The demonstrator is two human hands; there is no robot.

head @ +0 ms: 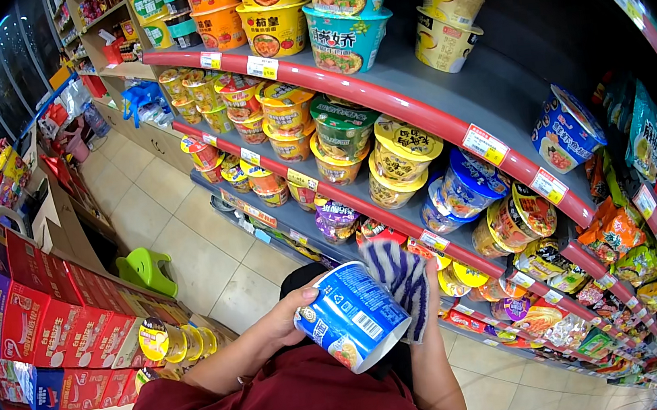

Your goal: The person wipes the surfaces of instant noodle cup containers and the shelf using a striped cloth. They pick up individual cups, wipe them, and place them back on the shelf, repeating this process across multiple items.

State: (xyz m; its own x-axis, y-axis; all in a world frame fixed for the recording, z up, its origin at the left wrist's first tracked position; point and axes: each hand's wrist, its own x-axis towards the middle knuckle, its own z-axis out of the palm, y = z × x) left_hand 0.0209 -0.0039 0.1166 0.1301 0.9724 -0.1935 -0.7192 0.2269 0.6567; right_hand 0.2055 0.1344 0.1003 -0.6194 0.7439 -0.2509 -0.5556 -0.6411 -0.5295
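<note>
My left hand [294,317] grips a blue instant noodle tub [353,317] by its upper end, thumb on the rim; the tub is tilted, its white base towards me. A striped purple and white cloth [396,279] is in my right hand [431,278], which is mostly hidden behind it. The cloth touches or lies very close to the tub's right side. On the upper shelf at the right stands another blue noodle tub [566,129]. Two cream noodle tubs [446,39] are stacked farther back on that shelf.
Shelves with red edge strips [345,84] carry rows of noodle tubs and bagged noodles. Red cartons [67,313] are piled at the left, beside stacked yellow-lidded tubs [164,340]. A green plastic stool [147,271] stands on the tiled floor near a counter.
</note>
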